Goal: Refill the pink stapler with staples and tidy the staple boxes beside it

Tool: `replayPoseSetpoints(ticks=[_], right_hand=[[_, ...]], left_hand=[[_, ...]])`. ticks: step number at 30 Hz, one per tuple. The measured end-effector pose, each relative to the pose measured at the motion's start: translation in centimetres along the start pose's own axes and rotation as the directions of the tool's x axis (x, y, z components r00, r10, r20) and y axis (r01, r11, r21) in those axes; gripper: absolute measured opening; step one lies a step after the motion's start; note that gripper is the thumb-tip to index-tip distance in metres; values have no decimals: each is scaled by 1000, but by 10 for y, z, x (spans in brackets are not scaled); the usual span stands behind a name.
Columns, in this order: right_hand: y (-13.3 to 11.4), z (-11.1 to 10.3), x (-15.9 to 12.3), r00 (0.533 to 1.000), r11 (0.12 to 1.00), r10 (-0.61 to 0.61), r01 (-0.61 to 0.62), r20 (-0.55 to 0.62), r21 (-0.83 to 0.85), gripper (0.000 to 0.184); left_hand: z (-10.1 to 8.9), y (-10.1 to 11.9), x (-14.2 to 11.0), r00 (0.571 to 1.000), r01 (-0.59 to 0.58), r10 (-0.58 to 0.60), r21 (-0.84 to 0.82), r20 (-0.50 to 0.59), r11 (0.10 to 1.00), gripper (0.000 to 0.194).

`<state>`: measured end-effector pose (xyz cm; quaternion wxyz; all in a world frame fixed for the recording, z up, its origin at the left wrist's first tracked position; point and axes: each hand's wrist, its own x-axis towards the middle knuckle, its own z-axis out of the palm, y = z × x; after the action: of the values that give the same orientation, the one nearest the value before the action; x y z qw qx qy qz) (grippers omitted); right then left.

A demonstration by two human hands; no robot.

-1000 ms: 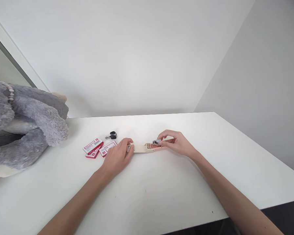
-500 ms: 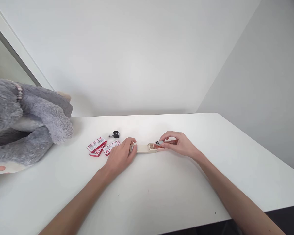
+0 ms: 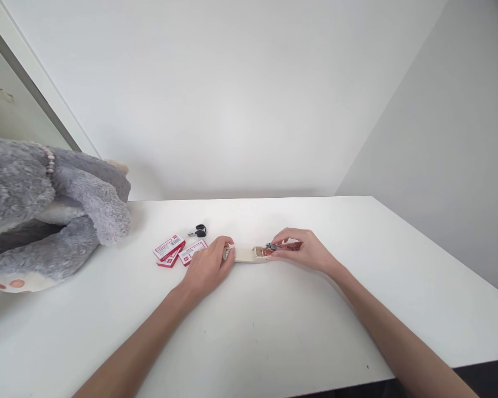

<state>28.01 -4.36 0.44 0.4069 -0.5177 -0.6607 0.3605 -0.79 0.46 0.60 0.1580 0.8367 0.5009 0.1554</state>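
A cream stapler (image 3: 249, 254) lies opened flat on the white table (image 3: 274, 331), its red inner part (image 3: 284, 247) stretching to the right. My left hand (image 3: 209, 268) is closed on the stapler's left end and holds it down. My right hand (image 3: 305, 250) pinches the red part at the metal piece by the hinge. Both forearms reach in from the bottom of the view.
Three red and white staple boxes (image 3: 176, 250) lie just left of my left hand. A small black staple remover (image 3: 198, 230) sits behind them. A large grey plush toy (image 3: 45, 213) fills the table's left side. Walls meet behind the table.
The view has drifted, so everything sits slightly further right and lower. My right hand's fingers have lowered onto the red part. My left hand keeps its hold.
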Motion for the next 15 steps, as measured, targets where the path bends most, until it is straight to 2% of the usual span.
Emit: replayPoseSetpoints(ticks=[3, 6, 9, 12, 15], right_hand=[[1, -5, 1, 998, 999, 40, -39, 42, -26, 31], [4, -14, 1, 985, 990, 137, -131, 106, -55, 40], [7, -22, 0, 970, 976, 203, -190, 136, -104, 39], [7, -27, -1, 965, 972, 228, -219, 132, -81, 34], [7, -28, -1, 969, 973, 230, -231, 86, 6, 37]], left_hand=[[-1, 0, 0, 1000, 4, -4, 0, 1, 1000, 33], [-1, 0, 0, 1000, -1, 1, 0, -4, 1000, 32], [0, -1, 0, 1000, -3, 3, -1, -6, 1000, 32], [0, -1, -1, 1000, -4, 4, -13, -10, 1000, 33], [1, -2, -1, 1000, 5, -5, -30, -2, 1000, 34]])
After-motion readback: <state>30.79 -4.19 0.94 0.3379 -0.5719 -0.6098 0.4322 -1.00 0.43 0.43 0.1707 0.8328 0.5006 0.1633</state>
